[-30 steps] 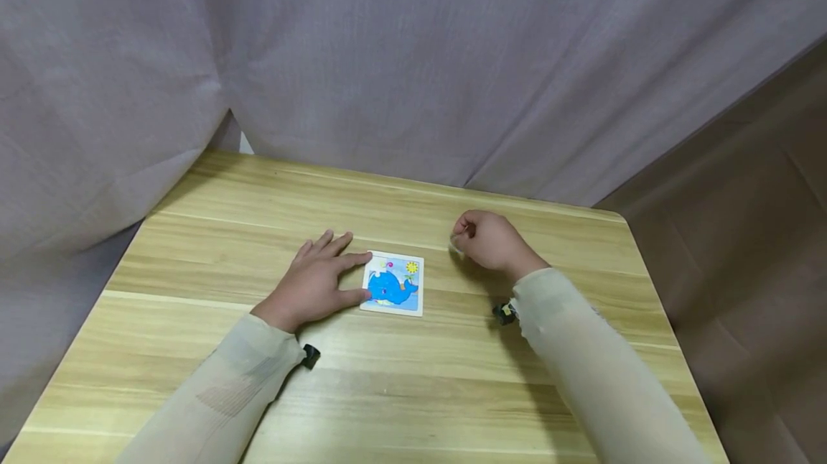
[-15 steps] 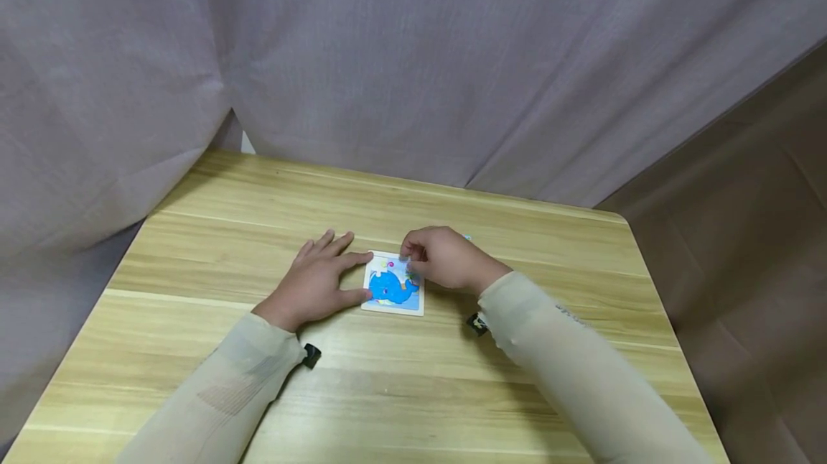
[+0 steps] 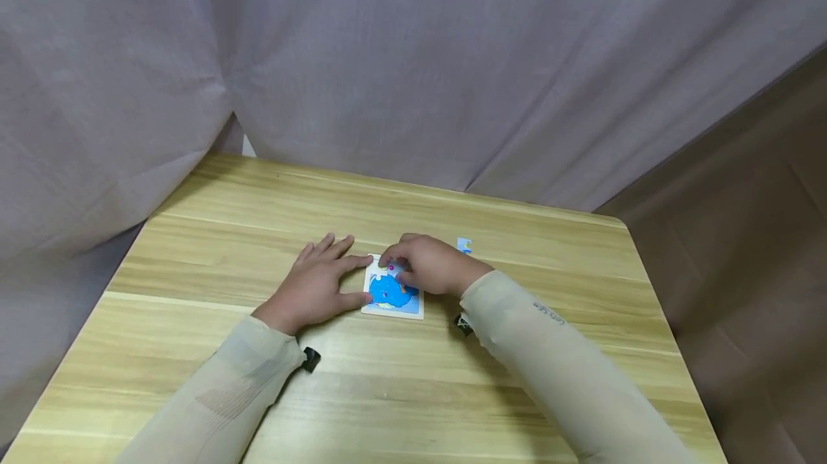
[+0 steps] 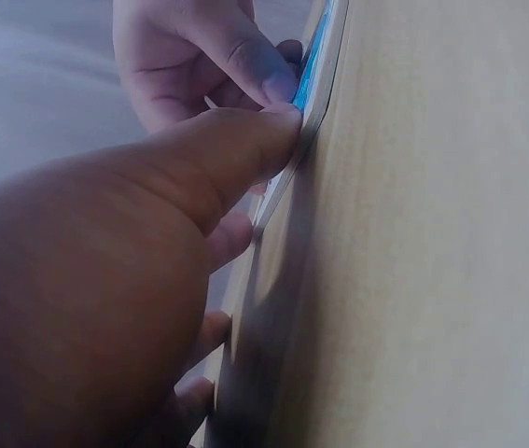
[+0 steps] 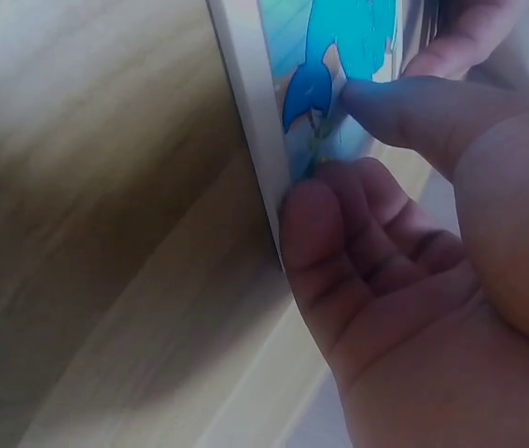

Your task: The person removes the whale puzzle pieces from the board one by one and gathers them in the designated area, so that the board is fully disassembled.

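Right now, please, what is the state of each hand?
Left hand: open, fingers spread, touching the puzzle.
Right hand: fingers curled over the puzzle; whether they hold anything cannot be told.

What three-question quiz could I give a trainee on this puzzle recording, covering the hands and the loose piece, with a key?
1. True or false: the left hand touches the puzzle board with its thumb and index finger.
2. Multiple choice: where does the loose blue piece lie? A) on the board; B) on the table, apart from the board; C) on a sleeve.
3. Short answer: which hand has bent fingers over the picture, and what blue animal does it partly cover?

Key: 1. True. 2. B. 3. The right hand; a whale.
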`<state>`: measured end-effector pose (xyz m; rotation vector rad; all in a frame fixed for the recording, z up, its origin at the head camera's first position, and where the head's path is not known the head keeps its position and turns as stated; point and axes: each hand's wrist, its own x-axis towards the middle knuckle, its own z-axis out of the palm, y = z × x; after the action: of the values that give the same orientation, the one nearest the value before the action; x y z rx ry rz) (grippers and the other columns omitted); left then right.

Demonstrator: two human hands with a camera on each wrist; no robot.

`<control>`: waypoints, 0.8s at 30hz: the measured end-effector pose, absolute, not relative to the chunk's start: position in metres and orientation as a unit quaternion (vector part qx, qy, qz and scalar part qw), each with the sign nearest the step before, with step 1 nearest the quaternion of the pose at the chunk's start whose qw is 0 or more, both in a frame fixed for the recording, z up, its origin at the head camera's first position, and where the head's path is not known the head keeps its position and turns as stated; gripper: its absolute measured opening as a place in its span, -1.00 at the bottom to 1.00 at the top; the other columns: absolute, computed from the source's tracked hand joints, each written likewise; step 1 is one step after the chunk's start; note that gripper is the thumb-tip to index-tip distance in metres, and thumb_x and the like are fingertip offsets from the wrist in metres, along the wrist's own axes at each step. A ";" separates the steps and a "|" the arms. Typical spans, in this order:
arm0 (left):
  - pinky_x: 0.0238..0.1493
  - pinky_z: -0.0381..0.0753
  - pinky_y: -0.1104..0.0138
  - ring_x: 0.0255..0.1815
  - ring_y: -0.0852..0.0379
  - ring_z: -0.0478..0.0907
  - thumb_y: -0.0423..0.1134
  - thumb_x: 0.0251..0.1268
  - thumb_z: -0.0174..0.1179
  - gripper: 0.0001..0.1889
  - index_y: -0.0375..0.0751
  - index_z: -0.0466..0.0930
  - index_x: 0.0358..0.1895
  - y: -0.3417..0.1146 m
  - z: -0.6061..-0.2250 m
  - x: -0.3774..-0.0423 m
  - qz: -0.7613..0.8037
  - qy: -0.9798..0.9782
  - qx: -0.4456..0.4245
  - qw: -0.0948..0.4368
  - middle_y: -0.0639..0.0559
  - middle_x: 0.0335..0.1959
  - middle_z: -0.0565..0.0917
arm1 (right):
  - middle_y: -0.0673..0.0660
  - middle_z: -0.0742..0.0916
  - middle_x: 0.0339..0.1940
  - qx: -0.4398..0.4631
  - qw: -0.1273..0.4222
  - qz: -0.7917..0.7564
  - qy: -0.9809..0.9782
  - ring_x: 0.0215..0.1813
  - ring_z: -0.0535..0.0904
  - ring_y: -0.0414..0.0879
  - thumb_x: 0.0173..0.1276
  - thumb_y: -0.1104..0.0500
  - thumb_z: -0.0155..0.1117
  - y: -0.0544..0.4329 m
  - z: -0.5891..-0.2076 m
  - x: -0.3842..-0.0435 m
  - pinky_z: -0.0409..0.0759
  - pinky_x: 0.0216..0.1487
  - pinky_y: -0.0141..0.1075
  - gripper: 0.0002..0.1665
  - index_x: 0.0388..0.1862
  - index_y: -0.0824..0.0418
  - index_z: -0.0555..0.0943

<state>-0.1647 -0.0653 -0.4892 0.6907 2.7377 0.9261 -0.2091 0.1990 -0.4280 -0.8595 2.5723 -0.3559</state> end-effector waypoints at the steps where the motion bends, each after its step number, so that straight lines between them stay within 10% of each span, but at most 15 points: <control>1: 0.84 -0.14 -0.41 0.92 -0.36 -0.06 0.32 0.44 0.47 -0.24 0.30 0.56 0.65 -0.065 -0.489 -0.165 0.310 0.918 0.232 0.085 -0.12 0.87 0.21 | 0.00 0.72 -0.04 -0.307 0.204 -0.127 0.921 -0.07 0.57 -0.13 0.64 0.17 0.45 0.199 -0.428 -0.209 0.66 0.13 -0.21 -0.63 0.34 -0.06 0.79; 24: 0.83 -0.12 -0.42 0.92 -0.36 -0.06 0.30 0.44 0.49 -0.23 0.25 0.56 0.65 -0.066 -0.490 -0.165 0.312 0.917 0.234 0.083 -0.13 0.86 0.22 | 0.00 0.64 0.01 -0.232 0.256 -0.054 0.937 -0.08 0.65 -0.06 0.63 0.36 0.31 0.169 -0.407 -0.209 0.70 0.09 -0.22 -0.67 0.14 -0.05 0.74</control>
<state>-0.1645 -0.0658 -0.4897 0.6992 2.7383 0.9333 -0.2088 0.1689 -0.4075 -0.6301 2.5428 -0.1455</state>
